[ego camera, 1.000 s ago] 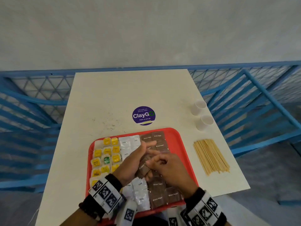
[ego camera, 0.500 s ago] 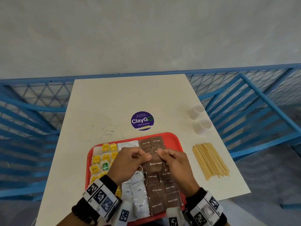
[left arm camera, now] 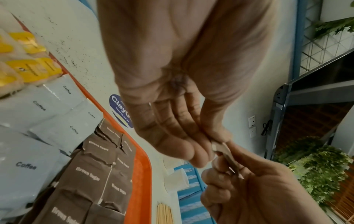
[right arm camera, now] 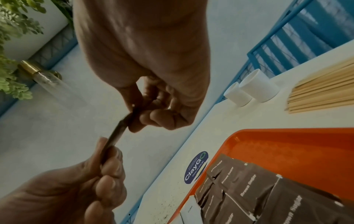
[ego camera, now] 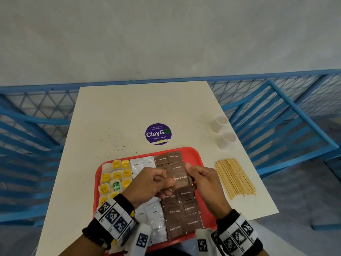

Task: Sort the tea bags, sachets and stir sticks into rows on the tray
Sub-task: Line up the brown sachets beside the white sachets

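Note:
A red tray [ego camera: 191, 150] holds yellow-tagged tea bags [ego camera: 116, 174] on the left, white coffee sachets [ego camera: 155, 218] in the middle and brown sugar sachets [ego camera: 183, 211] on the right. Above the brown column, both hands hold one brown sugar sachet [ego camera: 181, 179] flat with its label up. My left hand [ego camera: 168, 182] pinches its left edge and my right hand [ego camera: 190, 169] pinches its right edge. The wrist views show the sachet [left arm camera: 228, 157] [right arm camera: 118, 130] edge-on between both pinches. Wooden stir sticks [ego camera: 234, 179] lie in a pile on the table, right of the tray.
Two white paper cups [ego camera: 220, 122] [ego camera: 228, 139] stand near the table's right edge, beyond the sticks. A purple ClayGo sticker [ego camera: 158, 133] sits just beyond the tray. Dark crumbs dot the table at left. A blue railing [ego camera: 276, 115] surrounds the table.
The hands were bunched together over the sachet low on the tray. They have since drawn apart and now hold it stretched flat by its two side edges.

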The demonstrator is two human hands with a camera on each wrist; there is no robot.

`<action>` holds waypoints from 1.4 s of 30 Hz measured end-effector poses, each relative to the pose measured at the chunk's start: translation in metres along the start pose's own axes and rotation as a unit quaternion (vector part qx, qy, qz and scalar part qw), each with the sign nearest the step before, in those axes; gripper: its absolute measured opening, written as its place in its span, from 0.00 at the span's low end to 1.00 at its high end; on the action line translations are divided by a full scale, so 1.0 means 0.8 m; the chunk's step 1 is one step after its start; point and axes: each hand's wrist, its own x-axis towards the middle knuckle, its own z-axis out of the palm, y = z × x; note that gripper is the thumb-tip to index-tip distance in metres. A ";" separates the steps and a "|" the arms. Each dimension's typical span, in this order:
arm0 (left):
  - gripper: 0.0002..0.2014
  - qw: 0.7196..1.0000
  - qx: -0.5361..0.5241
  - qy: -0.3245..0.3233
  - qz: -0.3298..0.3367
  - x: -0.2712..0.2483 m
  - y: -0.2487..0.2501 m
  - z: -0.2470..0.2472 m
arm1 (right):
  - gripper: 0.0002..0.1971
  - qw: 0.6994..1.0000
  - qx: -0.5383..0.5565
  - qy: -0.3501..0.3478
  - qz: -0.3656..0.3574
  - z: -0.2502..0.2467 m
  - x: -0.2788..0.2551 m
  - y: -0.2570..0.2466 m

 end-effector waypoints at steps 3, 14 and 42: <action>0.12 1.000 -0.006 0.020 -0.005 0.003 -0.004 0.000 | 0.14 0.999 -0.004 -0.022 0.026 -0.007 -0.003 0.006; 0.13 0.999 0.042 -0.025 0.022 0.018 -0.022 0.020 | 0.04 0.998 -0.016 -0.022 0.059 -0.034 -0.006 0.033; 0.14 0.869 0.488 0.078 0.035 0.017 -0.134 0.035 | 0.12 0.913 -0.370 0.025 0.168 -0.063 -0.012 0.146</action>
